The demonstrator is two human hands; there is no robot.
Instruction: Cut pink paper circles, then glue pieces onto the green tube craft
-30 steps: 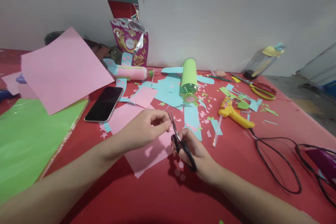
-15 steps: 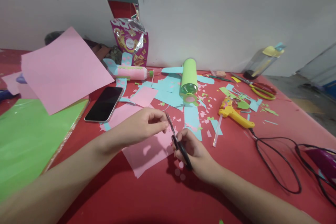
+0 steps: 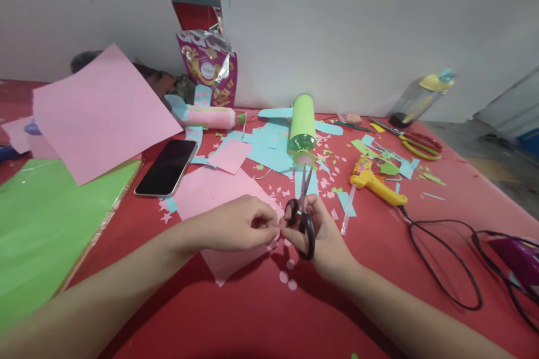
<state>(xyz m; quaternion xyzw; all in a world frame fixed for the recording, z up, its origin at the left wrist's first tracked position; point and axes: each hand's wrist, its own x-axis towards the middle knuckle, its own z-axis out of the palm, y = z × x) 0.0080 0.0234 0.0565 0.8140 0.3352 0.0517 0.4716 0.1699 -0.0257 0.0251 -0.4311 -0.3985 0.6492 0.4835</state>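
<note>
Black-handled metal scissors [image 3: 302, 202] grasped in right hand [image 3: 323, 238], blades parted, above red tabletop [image 3: 202, 320]; left hand [image 3: 238, 223] curled, fingertips by right's, can't tell if gripping anything; pink paper sheet [image 3: 219, 190] beneath; round pink discs [image 3: 283, 276] nearby.

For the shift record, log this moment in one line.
Right hand: holding black-handled scissors | Left hand: beside right hand, hold unclear | Nearby: pink paper circles on red table

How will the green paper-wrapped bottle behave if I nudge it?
The green paper-wrapped bottle is probably light for its size: its bare end looks like clear plastic. Its rounded body may want to roll, though the blue wings jutting from both sides would likely check it. Those look like paper and could bend.
</note>
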